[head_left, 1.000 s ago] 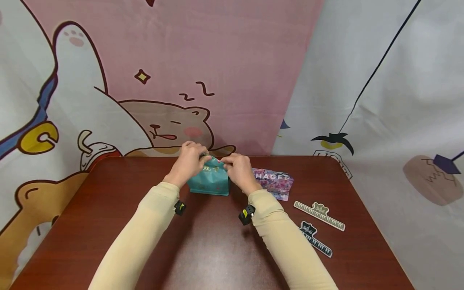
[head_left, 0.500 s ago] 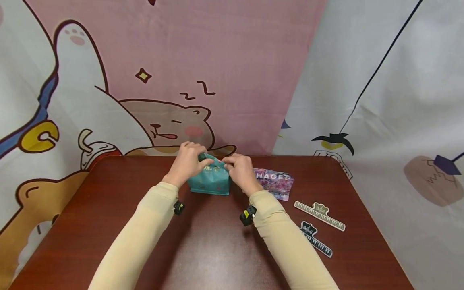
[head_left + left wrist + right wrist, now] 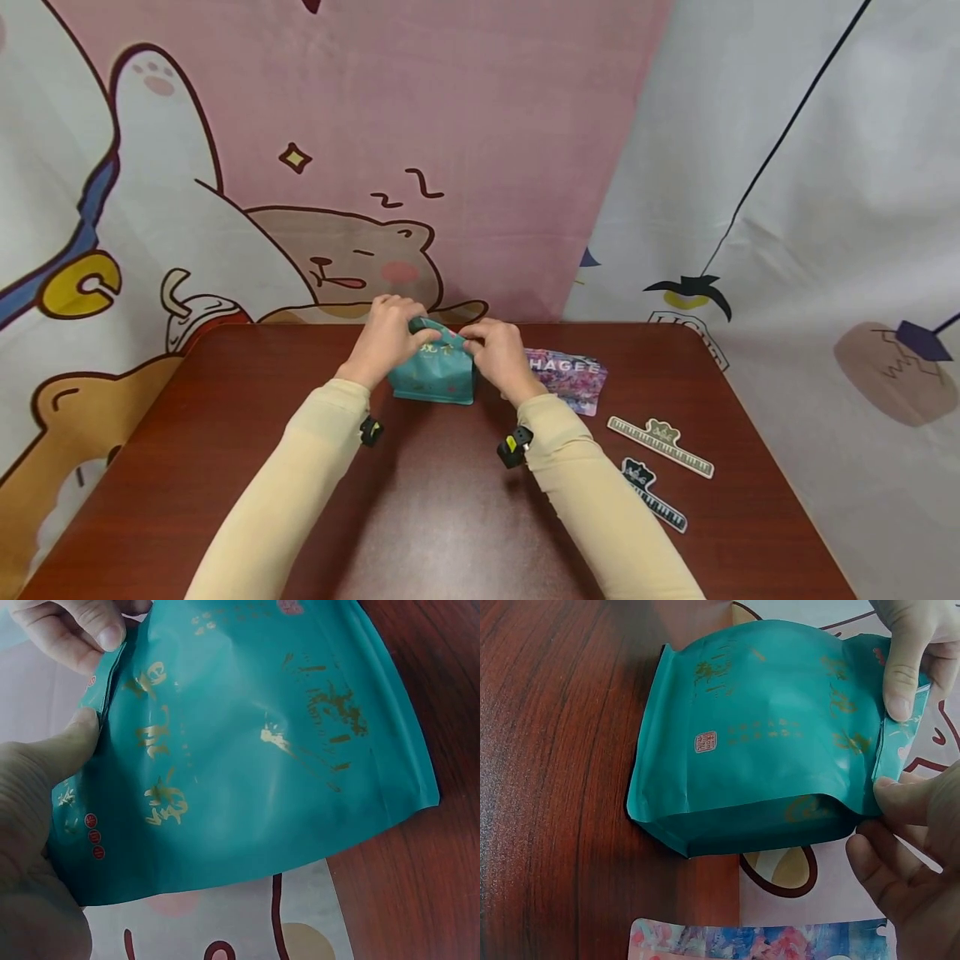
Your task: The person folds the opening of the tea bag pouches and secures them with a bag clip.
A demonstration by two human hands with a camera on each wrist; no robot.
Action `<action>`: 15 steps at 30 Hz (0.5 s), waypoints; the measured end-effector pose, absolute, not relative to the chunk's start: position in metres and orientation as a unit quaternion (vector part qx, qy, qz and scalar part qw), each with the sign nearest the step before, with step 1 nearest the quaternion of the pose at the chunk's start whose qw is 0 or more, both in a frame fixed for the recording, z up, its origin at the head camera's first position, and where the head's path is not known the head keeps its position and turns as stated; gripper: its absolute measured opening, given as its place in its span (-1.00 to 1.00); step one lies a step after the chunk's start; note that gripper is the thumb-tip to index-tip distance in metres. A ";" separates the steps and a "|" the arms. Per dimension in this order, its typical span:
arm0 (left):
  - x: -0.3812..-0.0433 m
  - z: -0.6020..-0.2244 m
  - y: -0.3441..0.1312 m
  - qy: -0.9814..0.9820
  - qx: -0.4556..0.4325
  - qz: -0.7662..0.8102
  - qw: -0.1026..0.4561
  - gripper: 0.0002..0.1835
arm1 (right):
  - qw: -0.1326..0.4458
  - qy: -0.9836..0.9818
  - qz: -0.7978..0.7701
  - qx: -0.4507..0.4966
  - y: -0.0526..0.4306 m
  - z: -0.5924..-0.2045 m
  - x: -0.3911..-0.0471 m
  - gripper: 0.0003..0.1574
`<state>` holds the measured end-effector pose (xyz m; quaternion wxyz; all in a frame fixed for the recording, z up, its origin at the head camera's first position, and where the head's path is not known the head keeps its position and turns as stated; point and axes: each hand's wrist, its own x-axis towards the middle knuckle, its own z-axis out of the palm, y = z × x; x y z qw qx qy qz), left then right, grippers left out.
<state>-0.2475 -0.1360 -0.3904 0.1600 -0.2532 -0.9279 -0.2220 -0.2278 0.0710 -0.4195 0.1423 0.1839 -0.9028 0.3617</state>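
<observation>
A teal stand-up pouch (image 3: 433,377) with gold lettering stands on the table near its far edge. Its top is folded over into a narrow flap (image 3: 901,742). My left hand (image 3: 386,333) holds the left end of that fold, thumb in front and fingers behind the pouch. At the right end, my right hand (image 3: 498,350) pinches the fold between thumb and fingers, as the right wrist view shows. In the left wrist view the left thumb (image 3: 75,739) presses against the folded edge.
A purple-pink patterned pouch (image 3: 573,383) lies just right of the right hand. Farther right on the brown table (image 3: 450,517) are a cream piano-keyboard clip (image 3: 663,446) and a black one (image 3: 656,500), the latter partly behind the right sleeve. A printed cloth (image 3: 525,167) hangs behind the table.
The left thumb has shifted slightly right along the pouch's top, and more of the folded flap shows. The right hand has moved a touch to the right. The pouch stays in place.
</observation>
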 end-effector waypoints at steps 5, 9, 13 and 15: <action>-0.248 -0.391 -0.135 -0.925 -0.257 -0.225 0.168 -0.75 | 0.130 -0.908 0.353 0.185 0.072 -0.418 -0.227 -0.80; -0.248 -0.392 -0.135 -0.925 -0.259 -0.222 0.169 -0.76 | 0.125 -0.911 0.346 0.187 0.073 -0.416 -0.226 -0.78; -0.248 -0.391 -0.136 -0.926 -0.259 -0.215 0.171 -0.76 | 0.123 -0.912 0.341 0.190 0.075 -0.415 -0.224 -0.75; -0.247 -0.391 -0.136 -0.927 -0.259 -0.210 0.173 -0.75 | 0.125 -0.911 0.341 0.193 0.077 -0.415 -0.224 -0.74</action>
